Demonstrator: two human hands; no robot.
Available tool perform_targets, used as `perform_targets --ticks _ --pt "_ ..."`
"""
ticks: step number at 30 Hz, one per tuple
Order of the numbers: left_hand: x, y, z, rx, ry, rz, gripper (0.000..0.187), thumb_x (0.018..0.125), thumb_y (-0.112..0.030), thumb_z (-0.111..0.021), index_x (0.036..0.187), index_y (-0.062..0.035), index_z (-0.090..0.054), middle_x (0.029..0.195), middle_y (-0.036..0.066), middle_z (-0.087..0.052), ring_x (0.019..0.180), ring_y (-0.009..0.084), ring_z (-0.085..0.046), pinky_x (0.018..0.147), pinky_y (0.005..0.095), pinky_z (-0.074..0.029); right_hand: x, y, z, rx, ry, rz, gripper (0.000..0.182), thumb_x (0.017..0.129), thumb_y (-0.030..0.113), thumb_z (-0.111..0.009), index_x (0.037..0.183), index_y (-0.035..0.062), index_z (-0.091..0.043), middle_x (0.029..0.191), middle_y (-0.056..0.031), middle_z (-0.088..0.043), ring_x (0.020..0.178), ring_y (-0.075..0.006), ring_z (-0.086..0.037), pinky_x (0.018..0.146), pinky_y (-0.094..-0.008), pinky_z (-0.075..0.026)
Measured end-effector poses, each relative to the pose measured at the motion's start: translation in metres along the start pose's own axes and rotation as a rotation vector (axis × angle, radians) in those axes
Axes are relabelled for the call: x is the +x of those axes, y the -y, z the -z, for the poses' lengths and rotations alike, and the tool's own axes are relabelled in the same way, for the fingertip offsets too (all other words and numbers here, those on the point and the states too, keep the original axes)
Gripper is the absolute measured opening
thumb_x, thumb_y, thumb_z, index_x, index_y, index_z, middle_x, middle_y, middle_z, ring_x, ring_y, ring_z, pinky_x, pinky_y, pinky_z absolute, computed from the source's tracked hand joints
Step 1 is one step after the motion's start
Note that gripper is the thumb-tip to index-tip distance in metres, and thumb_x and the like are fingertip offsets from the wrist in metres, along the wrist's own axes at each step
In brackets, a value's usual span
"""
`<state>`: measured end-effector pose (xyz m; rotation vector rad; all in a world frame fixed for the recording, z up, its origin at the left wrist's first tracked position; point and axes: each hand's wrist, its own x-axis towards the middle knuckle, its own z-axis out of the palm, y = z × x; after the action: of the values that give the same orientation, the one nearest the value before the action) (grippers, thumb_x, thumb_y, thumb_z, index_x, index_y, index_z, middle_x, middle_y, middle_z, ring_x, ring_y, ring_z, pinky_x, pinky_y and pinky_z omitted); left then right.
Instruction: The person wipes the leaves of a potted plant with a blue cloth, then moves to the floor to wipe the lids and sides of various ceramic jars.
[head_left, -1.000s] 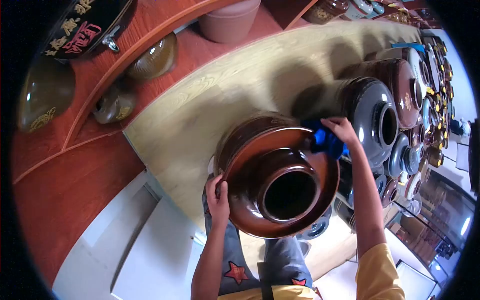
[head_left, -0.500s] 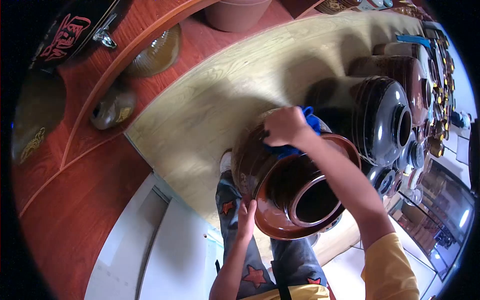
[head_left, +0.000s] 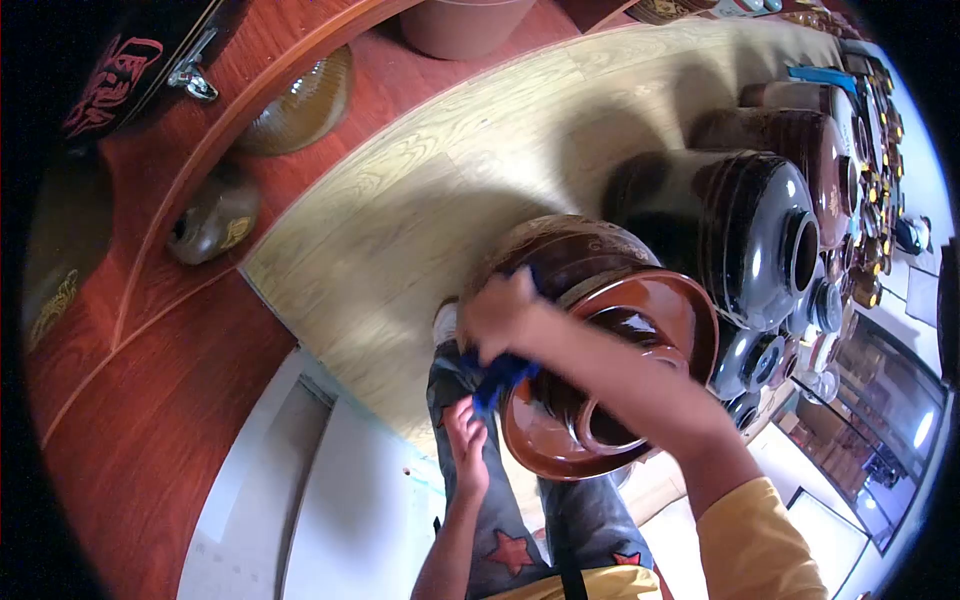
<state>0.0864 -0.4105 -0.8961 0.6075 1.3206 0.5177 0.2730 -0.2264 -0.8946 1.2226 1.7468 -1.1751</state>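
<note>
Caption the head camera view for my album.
The right hand holds a blue cloth against a brown jar; the left hand is open beside it.

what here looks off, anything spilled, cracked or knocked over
Nothing clearly stands out. The brown jar shows no visible crack or spill, and neither does the dark jar near it. The right hand holds a blue cloth against or near the brown jar; its hidden parts can't be judged.

Noting nearest jar (head_left: 545,405) on floor (head_left: 400,210) before legs (head_left: 600,520); finding other jars (head_left: 700,210) right of it, shelf (head_left: 160,400) left, pot (head_left: 462,28) on shelf.
</note>
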Motion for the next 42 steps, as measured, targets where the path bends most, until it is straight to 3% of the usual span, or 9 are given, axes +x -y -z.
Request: perform_targets --ticks 2,3,9,13,22,31,36,39,42 --pt "0.026 -0.031 0.000 0.022 0.181 0.017 0.048 0.087 -0.026 -0.052 0.128 -0.0045 -0.040 0.128 0.009 -0.044 0.121 0.0217 -0.040 0.100 0.0371 -0.030 -0.005 -0.061 0.019 0.144 0.080 -0.070 0.045 0.066 0.045 -0.066 0.095 0.0105 -0.070 0.094 -0.0092 -0.068 0.093 -0.0295 -0.062 0.074 -0.0559 -0.045" --pt "0.039 -0.048 -0.005 0.018 0.288 0.007 0.047 0.088 -0.026 -0.053 0.128 -0.0040 -0.040 0.130 0.011 -0.042 0.123 0.0229 -0.039 0.102 0.0399 -0.027 0.018 -0.117 -0.002 0.257 0.064 0.280 0.045 0.069 0.042 -0.065 0.099 0.0090 -0.068 0.095 -0.0136 -0.067 0.090 -0.0304 -0.063 0.079 -0.0440 -0.048" --pt "0.093 -0.100 -0.067 0.344 0.521 -0.081 0.045 0.088 -0.023 -0.059 0.125 -0.0023 -0.045 0.123 0.012 -0.049 0.114 0.0253 -0.049 0.095 0.0339 -0.038 -0.080 -0.223 -0.048 0.942 -0.191 -0.170 0.038 0.081 0.030 -0.063 0.108 0.0028 -0.065 0.090 -0.0064 -0.067 0.076 -0.0129 -0.061 0.071 -0.0276 -0.049" --pt "0.106 -0.098 -0.089 0.621 0.501 -0.233 0.040 0.089 -0.025 -0.058 0.120 -0.0010 -0.049 0.120 0.018 -0.052 0.112 0.0283 -0.051 0.094 0.0341 -0.040 -0.114 -0.219 -0.076 1.520 -0.375 -0.311 0.053 0.082 0.049 -0.061 0.114 0.0075 -0.062 0.092 -0.0060 -0.066 0.076 -0.0130 -0.061 0.070 -0.0271 -0.049" --pt "0.107 -0.104 -0.108 0.695 0.470 -0.018 0.041 0.092 -0.031 -0.053 0.121 -0.0019 -0.048 0.109 0.012 -0.060 0.105 0.0203 -0.055 0.093 0.0308 -0.039 -0.099 -0.235 -0.110 1.294 -0.516 -0.203 0.072 0.069 0.043 -0.073 0.120 -0.0040 -0.054 0.108 -0.0167 -0.062 0.101 -0.0240 -0.058 0.092 -0.0326 -0.043" --pt "0.188 -0.134 -0.105 0.460 0.943 0.285 0.051 0.090 -0.035 -0.047 0.130 -0.0042 -0.041 0.126 0.011 -0.047 0.118 0.0205 -0.045 0.098 0.0341 -0.035 -0.075 -0.247 -0.129 1.566 -0.653 0.072 0.057 0.074 0.036 -0.066 0.119 0.0033 -0.057 0.120 -0.0130 -0.058 0.110 -0.0221 -0.054 0.098 -0.0319 -0.038" --pt "0.261 -0.140 -0.132 0.752 0.583 -0.099 0.044 0.098 -0.038 -0.030 0.114 -0.0045 -0.054 0.114 0.010 -0.058 0.106 0.0205 -0.055 0.089 0.0332 -0.042 -0.033 -0.227 -0.098 1.104 -0.739 0.452 0.057 0.069 0.034 -0.071 0.121 0.0150 -0.058 0.130 -0.0178 -0.046 0.122 -0.0385 -0.040 0.106 -0.0428 -0.030" --pt "0.278 -0.137 -0.155 0.665 0.473 -0.019 0.048 0.096 -0.043 -0.032 0.122 -0.0070 -0.048 0.124 0.010 -0.053 0.117 0.0214 -0.048 0.096 0.0376 -0.036 -0.022 -0.189 -0.066 0.795 -0.499 0.397 0.057 0.067 0.047 -0.073 0.120 0.0332 -0.057 0.136 -0.0048 -0.040 0.130 -0.0361 -0.027 0.089 -0.0725 -0.028" --pt "0.271 -0.111 -0.158 0.654 0.445 -0.030 0.040 0.098 -0.029 -0.035 0.128 -0.0044 -0.042 0.131 0.013 -0.045 0.122 0.0259 -0.042 0.102 0.0371 -0.030 0.004 -0.174 -0.055 0.622 -0.425 0.509 0.058 0.066 0.043 -0.073 0.120 0.0325 -0.057 0.134 -0.0036 -0.042 0.129 -0.0337 -0.029 0.092 -0.0703 -0.029"
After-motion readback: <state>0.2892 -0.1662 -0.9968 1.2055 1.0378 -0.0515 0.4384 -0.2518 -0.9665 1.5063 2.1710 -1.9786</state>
